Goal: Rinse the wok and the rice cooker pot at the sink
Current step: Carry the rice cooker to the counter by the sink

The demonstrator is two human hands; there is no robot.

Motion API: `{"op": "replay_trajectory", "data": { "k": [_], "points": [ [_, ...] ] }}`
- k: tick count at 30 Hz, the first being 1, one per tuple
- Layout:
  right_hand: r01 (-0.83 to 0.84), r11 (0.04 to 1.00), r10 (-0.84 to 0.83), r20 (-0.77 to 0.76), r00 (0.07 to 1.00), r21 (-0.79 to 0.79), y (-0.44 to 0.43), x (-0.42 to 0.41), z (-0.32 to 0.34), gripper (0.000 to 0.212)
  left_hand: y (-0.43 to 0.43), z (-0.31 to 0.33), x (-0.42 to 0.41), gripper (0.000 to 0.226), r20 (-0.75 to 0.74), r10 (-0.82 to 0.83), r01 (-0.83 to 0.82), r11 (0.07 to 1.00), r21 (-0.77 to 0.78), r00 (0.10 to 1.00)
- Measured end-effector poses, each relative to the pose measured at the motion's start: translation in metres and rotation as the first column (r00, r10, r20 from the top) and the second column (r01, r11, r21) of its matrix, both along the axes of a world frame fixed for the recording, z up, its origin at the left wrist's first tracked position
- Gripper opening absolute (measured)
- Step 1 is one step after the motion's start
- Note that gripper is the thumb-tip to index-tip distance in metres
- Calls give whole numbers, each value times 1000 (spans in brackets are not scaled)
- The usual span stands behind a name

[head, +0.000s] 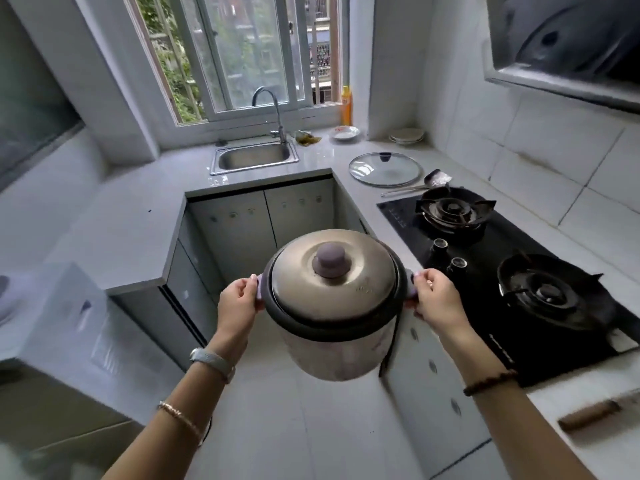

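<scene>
I carry a rice cooker (332, 348) in mid-air over the floor, in the middle of the view. Its metal lid (349, 289) with a purple knob sits on top, so the pot inside is hidden. My left hand (239, 303) grips the left side handle and my right hand (436, 299) grips the right one. The steel sink (254, 157) with its curved tap (273, 109) lies ahead under the window. No wok is in view.
A black two-burner gas hob (512, 271) fills the counter on the right. Beyond it lie a glass lid (384, 169) and a spatula (426, 183). Dishes (344, 133), a yellow bottle (346, 105) and a scrap pile stand near the sink. A knife handle (588, 415) lies at the front right.
</scene>
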State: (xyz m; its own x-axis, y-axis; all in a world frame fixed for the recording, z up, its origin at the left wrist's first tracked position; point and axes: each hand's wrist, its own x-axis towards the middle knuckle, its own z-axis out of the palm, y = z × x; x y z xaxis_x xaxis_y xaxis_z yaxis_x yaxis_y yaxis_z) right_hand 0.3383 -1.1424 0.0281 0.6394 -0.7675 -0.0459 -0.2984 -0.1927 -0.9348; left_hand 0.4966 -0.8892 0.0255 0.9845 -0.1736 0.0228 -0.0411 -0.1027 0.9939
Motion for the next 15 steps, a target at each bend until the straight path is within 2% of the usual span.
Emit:
{"op": "replay_trajectory", "data": {
  "k": [8,15],
  "points": [
    [-185,983,185,7,983,-14,16,102,-4,30,43,-2,51,36,-19,149,-150,988,-47,989],
    [-311,949,311,-8,950,-49,0,204,-17,29,48,-13,122,41,-31,249,-249,969,10,968]
  ]
}}
